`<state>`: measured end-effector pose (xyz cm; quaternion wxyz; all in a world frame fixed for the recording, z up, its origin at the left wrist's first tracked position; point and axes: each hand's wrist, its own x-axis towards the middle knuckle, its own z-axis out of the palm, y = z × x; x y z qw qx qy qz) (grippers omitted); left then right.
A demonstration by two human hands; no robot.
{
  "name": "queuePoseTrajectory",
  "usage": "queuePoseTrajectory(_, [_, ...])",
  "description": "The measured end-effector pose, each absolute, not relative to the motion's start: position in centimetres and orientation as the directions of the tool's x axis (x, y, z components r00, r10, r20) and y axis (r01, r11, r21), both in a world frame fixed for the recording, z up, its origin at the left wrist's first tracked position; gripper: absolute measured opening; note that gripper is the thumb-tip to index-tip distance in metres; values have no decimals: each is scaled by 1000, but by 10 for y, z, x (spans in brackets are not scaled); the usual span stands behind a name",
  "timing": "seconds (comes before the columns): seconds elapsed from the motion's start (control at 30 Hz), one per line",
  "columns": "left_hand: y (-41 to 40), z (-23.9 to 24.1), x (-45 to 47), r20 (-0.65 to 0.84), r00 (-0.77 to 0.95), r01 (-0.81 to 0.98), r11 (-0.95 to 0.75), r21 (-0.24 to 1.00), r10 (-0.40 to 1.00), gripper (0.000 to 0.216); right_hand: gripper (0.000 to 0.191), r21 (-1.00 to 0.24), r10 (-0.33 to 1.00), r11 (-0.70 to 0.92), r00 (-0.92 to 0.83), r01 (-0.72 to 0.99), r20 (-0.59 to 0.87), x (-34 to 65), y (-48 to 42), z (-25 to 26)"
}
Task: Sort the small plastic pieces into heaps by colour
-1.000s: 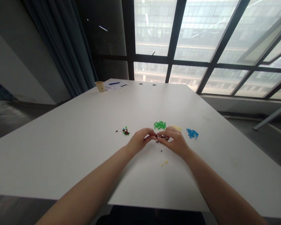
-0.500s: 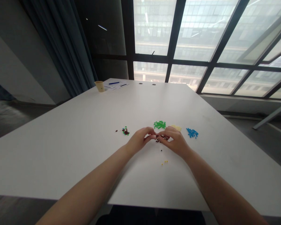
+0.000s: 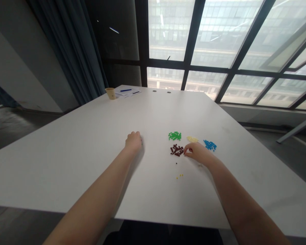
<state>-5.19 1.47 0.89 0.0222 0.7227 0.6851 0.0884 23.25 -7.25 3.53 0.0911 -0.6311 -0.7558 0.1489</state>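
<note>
My left hand point(image 3: 134, 140) is closed over the spot where a small cluster of mixed pieces lay; its fingertips are hidden, and only a sliver of something dark shows at its right side. At the right edge of a pile of small brown bricks point(image 3: 176, 150), my right hand point(image 3: 197, 152) pinches thumb and forefinger together, with a tiny brown brick at the tips. Behind the brown pile lie green bricks point(image 3: 174, 136). Pale yellow pieces point(image 3: 192, 139) are just beyond my right hand, and blue pieces point(image 3: 209, 145) to its right.
A single black piece point(image 3: 176, 163) and a few yellow pieces point(image 3: 180, 175) lie on the white table point(image 3: 153, 200) nearer to me. At the far left stand a tan cup point(image 3: 110, 94) and papers with a blue pen point(image 3: 125, 90). Windows line the far side.
My hands were together over the brown pile and have parted. The left moved left onto the mixed cluster; the right shifted slightly right, uncovering the brown pile.
</note>
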Motion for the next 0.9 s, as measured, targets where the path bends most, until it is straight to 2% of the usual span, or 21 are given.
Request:
queuePoseTrajectory(0.23, [21, 7, -51, 41, 74, 979, -81, 186, 996, 27, 15, -356, 989, 135, -147, 925, -6, 240, -70, 40])
queuePoseTrajectory(0.37, [21, 8, -51, 41, 71, 977, -78, 199, 997, 30, 15, -372, 989, 124, -145, 920, -29, 241, -71, 41])
queuePoseTrajectory(0.53, [19, 9, -50, 48, 64, 969, -73, 237, 997, 31, 17, -413, 980, 166, -197, 895, -34, 236, -70, 36])
queuePoseTrajectory(0.7, [19, 9, -50, 61, 77, 971, -89, 224, 995, 30, 18, -376, 978, 141, -189, 916, -92, 241, -71, 38])
queuePoseTrajectory(0.9, [21, 8, -50, 82, 87, 974, -102, 202, 993, 30, 21, -384, 979, 136, -184, 913, -92, 238, -74, 45])
